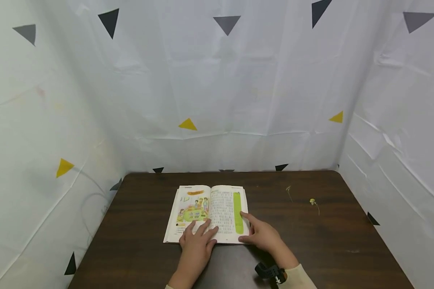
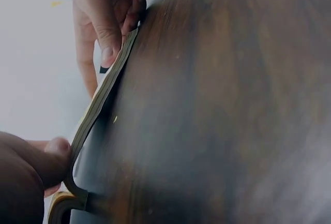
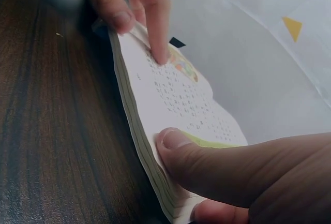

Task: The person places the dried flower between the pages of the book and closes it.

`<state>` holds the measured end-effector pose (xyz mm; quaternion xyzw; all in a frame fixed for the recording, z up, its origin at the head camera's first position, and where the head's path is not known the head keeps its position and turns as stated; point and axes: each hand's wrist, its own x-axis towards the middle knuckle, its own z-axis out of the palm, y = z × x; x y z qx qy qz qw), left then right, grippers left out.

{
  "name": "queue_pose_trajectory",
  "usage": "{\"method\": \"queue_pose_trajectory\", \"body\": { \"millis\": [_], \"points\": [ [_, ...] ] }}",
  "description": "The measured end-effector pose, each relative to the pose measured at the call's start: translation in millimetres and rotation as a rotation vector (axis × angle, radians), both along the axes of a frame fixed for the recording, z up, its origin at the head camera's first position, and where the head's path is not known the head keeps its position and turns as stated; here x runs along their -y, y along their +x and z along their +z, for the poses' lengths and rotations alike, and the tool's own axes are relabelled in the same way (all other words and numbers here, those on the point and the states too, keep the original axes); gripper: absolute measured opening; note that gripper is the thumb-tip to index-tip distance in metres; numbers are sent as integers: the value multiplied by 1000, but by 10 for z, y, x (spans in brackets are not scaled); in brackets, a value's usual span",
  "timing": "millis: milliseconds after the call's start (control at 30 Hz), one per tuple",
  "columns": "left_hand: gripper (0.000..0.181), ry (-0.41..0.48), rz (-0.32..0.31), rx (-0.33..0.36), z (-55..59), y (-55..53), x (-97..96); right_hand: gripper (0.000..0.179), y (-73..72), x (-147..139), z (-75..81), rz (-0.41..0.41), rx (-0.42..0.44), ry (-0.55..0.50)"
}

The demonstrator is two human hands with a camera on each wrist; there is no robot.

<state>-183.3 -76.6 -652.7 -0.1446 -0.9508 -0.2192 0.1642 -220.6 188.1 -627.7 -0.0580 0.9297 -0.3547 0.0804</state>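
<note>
An open book (image 1: 222, 239) lies on the brown table, with a coloured picture on its left page and rows of print beside a green strip on its right page. My left hand (image 1: 197, 245) rests on the lower middle of the book, fingers spread across both pages. At the lower right corner, the thumb and index finger of my right hand (image 1: 265, 237) lie apart on the right page. Its other fingers are bent by the book's side edge. The right wrist view shows the right thumb (image 3: 191, 154) on the page near its bottom edge.
Two small dried-looking flowers, one yellow (image 1: 312, 201) and one thin and pale (image 1: 288, 192), lie on the table (image 1: 347, 241) right of the book. White sheeting (image 1: 253, 92) with grey, black and yellow triangles stands behind the table and at both sides. A black strap (image 1: 269, 271) is round the right wrist.
</note>
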Motion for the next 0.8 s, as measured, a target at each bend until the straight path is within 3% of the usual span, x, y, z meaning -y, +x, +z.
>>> {"method": "queue_pose_trajectory", "body": {
  "millis": [267, 533, 667, 800],
  "points": [
    [40, 45, -9, 17, 6, 20, -9, 77, 40, -31, 9, 7, 8, -72],
    [41, 90, 2, 61, 4, 13, 13, 44, 68, -150, -3, 27, 29, -257],
    [42, 98, 4, 73, 16, 3, 12, 28, 57, -248, 3, -31, 36, -321],
    [42, 100, 1, 64, 31, -9, 10, 17, -17, -417, 12, -164, -52, -225]
  ]
}}
